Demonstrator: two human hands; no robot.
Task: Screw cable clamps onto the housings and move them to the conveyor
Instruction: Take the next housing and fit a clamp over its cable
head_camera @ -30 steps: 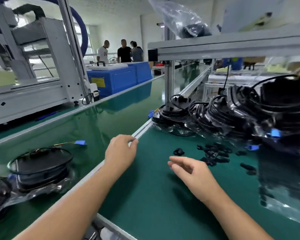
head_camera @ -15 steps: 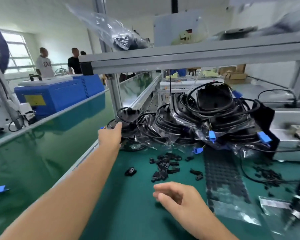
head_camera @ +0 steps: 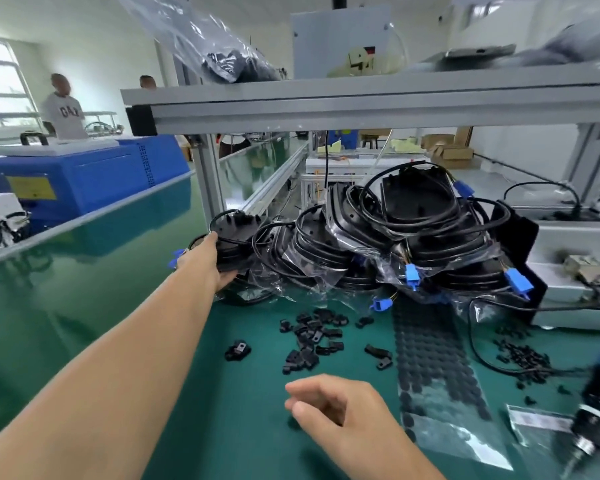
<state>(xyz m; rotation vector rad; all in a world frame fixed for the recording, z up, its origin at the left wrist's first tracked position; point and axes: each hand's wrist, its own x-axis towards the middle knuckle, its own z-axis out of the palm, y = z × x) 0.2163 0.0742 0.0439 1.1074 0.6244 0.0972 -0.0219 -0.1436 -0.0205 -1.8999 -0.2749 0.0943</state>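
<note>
The left hand [head_camera: 210, 263] reaches far and grips the leftmost black housing [head_camera: 238, 237] at the end of the pile of housings [head_camera: 395, 237]. The right hand [head_camera: 340, 414] hovers near, fingers loosely curled, empty, near the loose clamps [head_camera: 314, 341] on the green table [head_camera: 243, 427].

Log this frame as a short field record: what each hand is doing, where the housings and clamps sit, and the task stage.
left hand: reaching out, gripping the leftmost black housing in the pile at the bench edge
right hand: hovering over the green mat, fingers loosely curled, holding nothing
housings: bagged, cabled, stacked at the back of the mat
cable clamps: loose black pieces scattered on the mat, untouched
conveyor: glossy green belt on the left
stage: picking up a housing; no clamp fitted yet
</note>
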